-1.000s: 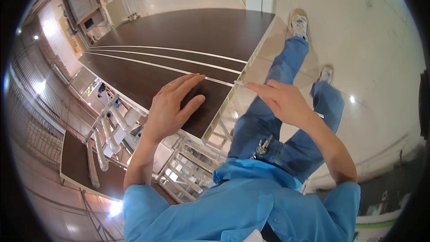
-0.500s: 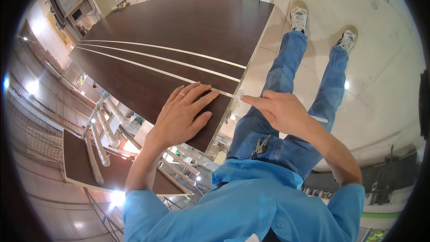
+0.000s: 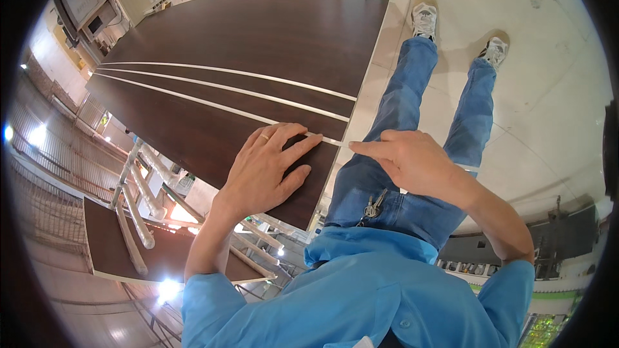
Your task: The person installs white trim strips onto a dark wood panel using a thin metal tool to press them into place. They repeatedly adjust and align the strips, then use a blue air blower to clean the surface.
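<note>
A large dark brown board (image 3: 258, 32) lies before me with three narrow white strips running lengthwise across it. On the nearest strip (image 3: 332, 142), my left hand (image 3: 261, 171) rests with spread fingers, its fingertips pressing the strip to the board. Just past the board's right edge, my right hand (image 3: 412, 161) is closed on that strip's free end, with the index finger stretched along it toward the board. A loose length of the white strip (image 3: 469, 168) shows beyond my right wrist. The middle strip (image 3: 290, 102) and the far strip (image 3: 277, 80) lie untouched.
Below left stand wrapped poles (image 3: 132, 219) of a rack over another dark board (image 3: 103, 238). A machine with a panel (image 3: 84, 3) sits at the far left. Keys (image 3: 374, 206) hang at my waist. Pale tiled floor (image 3: 464, 0) lies at the right.
The view has shifted slightly, moving the board a little left and up. Both hands keep nearly the same hold, with the left fingertips slightly farther right along the strip.
</note>
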A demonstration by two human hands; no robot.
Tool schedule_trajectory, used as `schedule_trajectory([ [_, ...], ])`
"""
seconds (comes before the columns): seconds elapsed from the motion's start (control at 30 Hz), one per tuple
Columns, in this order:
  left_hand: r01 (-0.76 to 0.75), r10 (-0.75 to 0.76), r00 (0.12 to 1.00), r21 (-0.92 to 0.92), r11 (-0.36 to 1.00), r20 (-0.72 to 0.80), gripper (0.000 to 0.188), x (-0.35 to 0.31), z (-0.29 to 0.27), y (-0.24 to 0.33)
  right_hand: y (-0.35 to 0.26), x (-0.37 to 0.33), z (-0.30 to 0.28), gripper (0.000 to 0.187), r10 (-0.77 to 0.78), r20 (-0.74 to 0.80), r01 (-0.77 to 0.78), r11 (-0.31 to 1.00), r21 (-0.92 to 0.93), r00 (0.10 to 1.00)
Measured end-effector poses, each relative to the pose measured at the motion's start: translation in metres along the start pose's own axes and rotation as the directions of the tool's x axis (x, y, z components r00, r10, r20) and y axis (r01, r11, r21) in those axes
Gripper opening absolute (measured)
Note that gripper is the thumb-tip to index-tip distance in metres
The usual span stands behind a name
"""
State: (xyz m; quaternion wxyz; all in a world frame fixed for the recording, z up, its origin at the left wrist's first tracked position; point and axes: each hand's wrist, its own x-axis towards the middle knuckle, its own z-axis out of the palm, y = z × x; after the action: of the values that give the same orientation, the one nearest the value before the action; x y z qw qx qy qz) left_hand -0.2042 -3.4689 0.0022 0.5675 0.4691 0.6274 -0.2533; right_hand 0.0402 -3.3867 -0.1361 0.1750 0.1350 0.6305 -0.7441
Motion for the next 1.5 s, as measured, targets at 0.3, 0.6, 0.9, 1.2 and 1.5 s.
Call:
schedule_trajectory([
  [0.3,-0.018,0.017,0.999,-0.030,0.999,-0.031,0.046,-0.003,0.007,-0.007,-0.009,0.011,0.013,0.046,0.045,0.030,-0.046,0.999,0.021,0.999],
  [0.6,-0.045,0.044,0.999,-0.063,0.997,-0.013,0.045,0.005,0.010,-0.015,-0.007,0.019,0.009,0.036,0.040,0.019,-0.041,0.996,0.082,0.999],
  [0.9,-0.056,0.056,0.998,-0.006,0.998,-0.038,0.041,0.012,0.021,-0.012,0.005,0.024,0.027,0.032,0.046,0.020,-0.050,0.977,0.208,0.999],
  [1.2,-0.029,0.031,0.998,0.040,0.999,-0.057,0.039,0.012,0.023,-0.016,0.010,0.035,0.047,0.033,0.051,0.036,-0.061,0.922,0.381,0.998],
  [1.5,-0.105,0.116,0.989,0.120,0.987,-0.094,0.039,0.013,0.021,-0.011,0.012,0.002,0.030,0.036,0.059,0.015,-0.061,0.972,0.227,0.998],
])
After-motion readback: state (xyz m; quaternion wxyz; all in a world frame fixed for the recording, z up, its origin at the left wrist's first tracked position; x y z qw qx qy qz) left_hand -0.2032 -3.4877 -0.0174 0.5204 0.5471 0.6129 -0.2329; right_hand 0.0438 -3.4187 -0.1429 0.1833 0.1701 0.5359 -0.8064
